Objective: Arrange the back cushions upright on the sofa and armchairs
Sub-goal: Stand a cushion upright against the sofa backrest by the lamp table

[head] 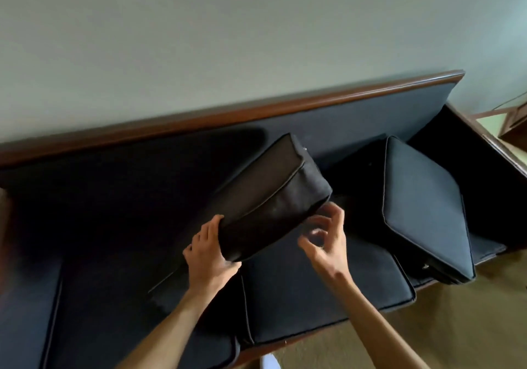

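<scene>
Your left hand (209, 250) grips the near end of a dark back cushion (271, 197), thumb on one face and fingers wrapped over the edge. The cushion is tilted, its far end rising toward the sofa's backrest (356, 112) and its near end held above the seat cushions (313, 289). It sits over the middle of the sofa (99, 212), apart from the backrest along most of its length.

Your right hand (328, 237) hovers just beside the cushion's right lower corner with fingers loosely curled and spread, holding nothing; it is blurred, so you cannot tell whether the fingertips touch the fabric.

A second back cushion (422, 209) lies toward the right end of the sofa, leaning at a slant with its lower edge hanging past the front of the seat. The wooden rail (228, 116) runs along the top of the backrest against the pale wall (228, 32). Brownish carpet (456, 326) shows at lower right.
</scene>
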`<state>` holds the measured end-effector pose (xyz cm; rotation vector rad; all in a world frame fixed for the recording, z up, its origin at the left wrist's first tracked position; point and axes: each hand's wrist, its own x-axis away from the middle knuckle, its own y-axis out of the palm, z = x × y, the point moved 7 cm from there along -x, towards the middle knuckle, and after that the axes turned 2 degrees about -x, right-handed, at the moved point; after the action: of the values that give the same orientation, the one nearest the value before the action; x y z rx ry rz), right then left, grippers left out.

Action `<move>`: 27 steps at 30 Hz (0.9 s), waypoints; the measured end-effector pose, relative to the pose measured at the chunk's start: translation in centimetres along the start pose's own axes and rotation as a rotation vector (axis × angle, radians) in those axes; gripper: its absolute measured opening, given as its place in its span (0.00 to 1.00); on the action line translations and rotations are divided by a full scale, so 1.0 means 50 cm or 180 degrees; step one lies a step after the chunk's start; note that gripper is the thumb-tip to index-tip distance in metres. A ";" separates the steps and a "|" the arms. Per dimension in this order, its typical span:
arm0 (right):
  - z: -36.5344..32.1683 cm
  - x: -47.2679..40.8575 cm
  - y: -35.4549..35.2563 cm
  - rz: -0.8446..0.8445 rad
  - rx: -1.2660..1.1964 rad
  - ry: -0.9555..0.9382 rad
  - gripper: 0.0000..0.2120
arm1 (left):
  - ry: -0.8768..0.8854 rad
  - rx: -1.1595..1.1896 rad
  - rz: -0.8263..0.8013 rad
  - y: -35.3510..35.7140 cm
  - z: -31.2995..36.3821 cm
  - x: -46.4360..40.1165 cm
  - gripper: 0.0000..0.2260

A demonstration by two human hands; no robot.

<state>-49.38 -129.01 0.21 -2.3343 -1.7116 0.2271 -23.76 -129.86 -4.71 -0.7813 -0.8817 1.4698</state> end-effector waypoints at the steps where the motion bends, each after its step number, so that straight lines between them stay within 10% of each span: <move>1: -0.017 -0.029 -0.014 0.0033 0.0168 -0.0230 0.35 | -0.0013 0.0033 -0.0080 -0.004 -0.005 -0.013 0.47; 6: -0.125 -0.148 0.019 -0.0574 0.1742 -0.1384 0.58 | 0.0042 0.0266 -0.0341 -0.046 -0.044 -0.053 0.48; 11: -0.228 -0.154 0.124 -0.1663 0.1926 -0.2028 0.56 | 0.0005 0.0585 -0.0458 -0.088 -0.101 -0.059 0.49; 27: -0.509 0.042 0.677 -0.2511 0.2581 -0.2855 0.48 | -0.0860 0.1570 0.0196 -0.345 -0.418 -0.040 0.45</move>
<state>-11.06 -139.22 15.20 -0.8846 -2.1201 1.5893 3.00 -129.74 0.06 -0.2487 -0.6508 1.7802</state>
